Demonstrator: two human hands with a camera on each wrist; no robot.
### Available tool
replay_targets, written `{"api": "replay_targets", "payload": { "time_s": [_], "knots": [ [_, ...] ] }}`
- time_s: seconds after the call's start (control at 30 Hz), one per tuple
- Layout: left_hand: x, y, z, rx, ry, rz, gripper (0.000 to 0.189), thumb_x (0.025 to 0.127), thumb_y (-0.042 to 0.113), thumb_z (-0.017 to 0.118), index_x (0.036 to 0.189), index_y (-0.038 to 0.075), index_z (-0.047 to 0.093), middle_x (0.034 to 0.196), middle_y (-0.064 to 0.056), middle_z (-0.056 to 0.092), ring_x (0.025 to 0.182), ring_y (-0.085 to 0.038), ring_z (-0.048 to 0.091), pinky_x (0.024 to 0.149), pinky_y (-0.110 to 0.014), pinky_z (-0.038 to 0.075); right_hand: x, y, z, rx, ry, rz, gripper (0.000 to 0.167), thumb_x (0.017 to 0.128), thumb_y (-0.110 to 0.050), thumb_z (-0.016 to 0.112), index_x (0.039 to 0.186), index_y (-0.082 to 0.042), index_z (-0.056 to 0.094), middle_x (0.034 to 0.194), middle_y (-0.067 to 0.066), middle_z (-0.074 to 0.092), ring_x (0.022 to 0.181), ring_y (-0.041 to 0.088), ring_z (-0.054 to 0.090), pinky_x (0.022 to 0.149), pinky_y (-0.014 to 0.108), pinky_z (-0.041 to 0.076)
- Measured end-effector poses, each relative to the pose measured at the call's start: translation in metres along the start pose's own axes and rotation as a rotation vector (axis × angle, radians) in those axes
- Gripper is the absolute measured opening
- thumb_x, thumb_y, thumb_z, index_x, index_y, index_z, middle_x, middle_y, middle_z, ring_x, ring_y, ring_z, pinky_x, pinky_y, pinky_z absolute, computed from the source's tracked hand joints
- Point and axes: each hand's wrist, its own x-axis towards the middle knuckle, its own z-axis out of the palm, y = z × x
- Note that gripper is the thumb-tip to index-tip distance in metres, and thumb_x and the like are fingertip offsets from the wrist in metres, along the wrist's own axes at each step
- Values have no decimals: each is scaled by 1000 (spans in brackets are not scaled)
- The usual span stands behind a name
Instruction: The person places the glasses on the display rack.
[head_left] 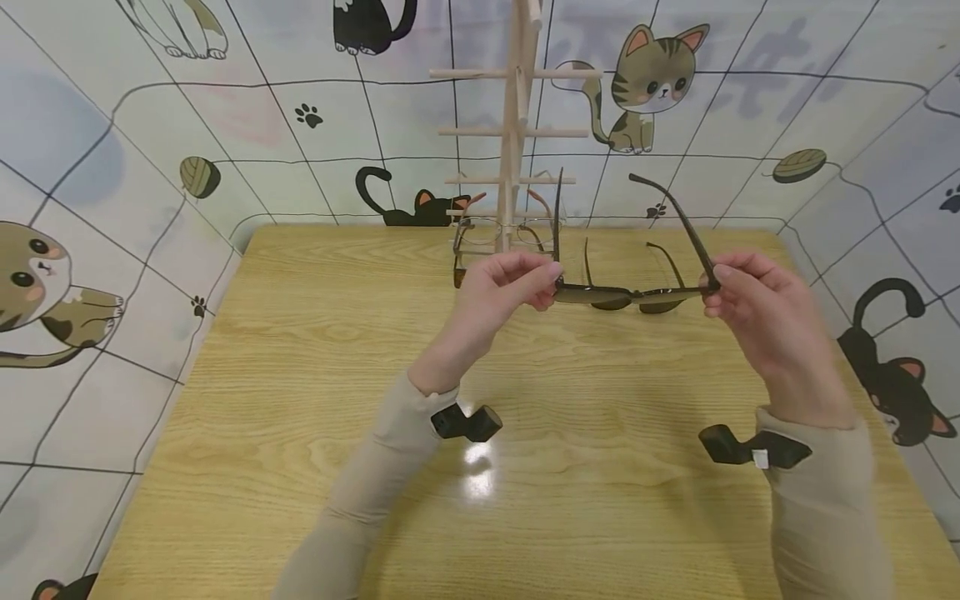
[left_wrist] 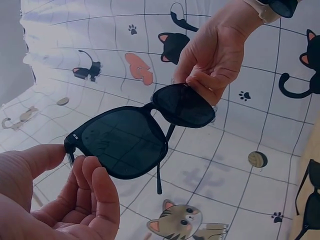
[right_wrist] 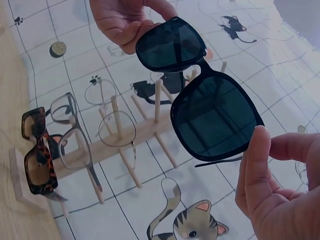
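Both hands hold a pair of black sunglasses (head_left: 592, 293) up over the table, temples unfolded and pointing away from me. My left hand (head_left: 495, 292) pinches the left hinge corner between thumb and fingers. At the opposite corner, my right hand (head_left: 780, 325) grips the frame by its hinge in the same way. Large dark lenses fill the middle of the left wrist view, where the sunglasses (left_wrist: 125, 140) tilt, and of the right wrist view too. Just behind them in the head view, a second pair of dark sunglasses (head_left: 660, 307) lies on the table (head_left: 315, 400).
A wooden glasses rack (head_left: 512, 150) with side pegs stands at the table's back edge. Its lower pegs carry tortoiseshell sunglasses (right_wrist: 31, 127), clear-framed eyeglasses (right_wrist: 90, 172) and thin round eyeglasses (right_wrist: 135, 131). Cat-printed cloth (head_left: 397, 117) surrounds the table at the back and sides.
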Motion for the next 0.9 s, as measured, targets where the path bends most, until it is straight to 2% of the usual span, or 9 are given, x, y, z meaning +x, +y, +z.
{"api": "replay_targets", "payload": {
  "time_s": [0.2,0.3,0.4,0.5,0.57,0.9],
  "knots": [
    [-4,13,-8,-27,34,60,8,90,0,59,88,0,66,70,0,60,61,-13,57,65,-25,51,12,1,16,15,-13,-12,16,93,11,46,89,9,61,76,15,65,59,17,59,55,22,51],
    [-5,18,-13,-26,51,73,9,90,1,58,88,-2,66,70,1,60,61,-13,57,65,-25,50,17,2,24,11,-20,-3,13,92,10,49,88,8,62,76,14,65,58,17,58,55,21,51],
    [-7,23,-18,-18,83,73,9,90,2,59,87,2,67,70,1,60,61,-12,58,66,-26,51,24,2,31,22,-55,23,11,92,8,51,89,7,61,76,13,65,59,16,59,55,21,51],
    [-7,27,-24,-12,116,89,13,90,3,59,83,9,68,70,1,60,62,-12,58,65,-26,52,32,4,38,54,-96,48,10,92,7,52,89,7,62,76,13,65,60,17,59,56,22,51],
    [-6,29,-29,-9,133,110,14,90,3,59,83,10,68,69,1,60,62,-12,57,64,-26,52,37,6,42,76,-111,61,9,91,8,53,89,7,61,77,13,65,60,17,60,56,22,52],
    [7,29,-51,-12,225,215,12,91,4,59,85,6,70,65,1,58,59,-11,56,63,-24,51,62,13,62,55,-52,107,6,91,5,56,87,4,61,73,10,61,58,16,59,54,20,51]
  ]
}}
